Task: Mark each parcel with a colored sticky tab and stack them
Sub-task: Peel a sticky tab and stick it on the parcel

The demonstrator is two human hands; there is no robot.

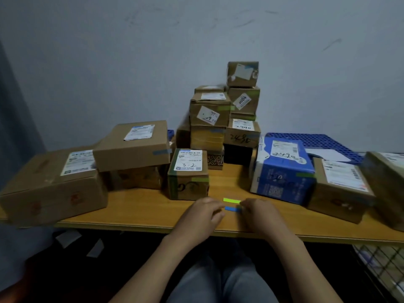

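While both hands meet | left hand, right hand grips pinch blue tab | green tab beside

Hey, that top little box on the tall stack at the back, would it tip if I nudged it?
Probably yes. The top box sits tilted on the box below, so a nudge may slide or topple it. It looks small, likely light. The stack is uneven.

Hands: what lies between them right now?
In the head view, a blue tab spans between the left hand and right hand, with a green tab just beyond it.
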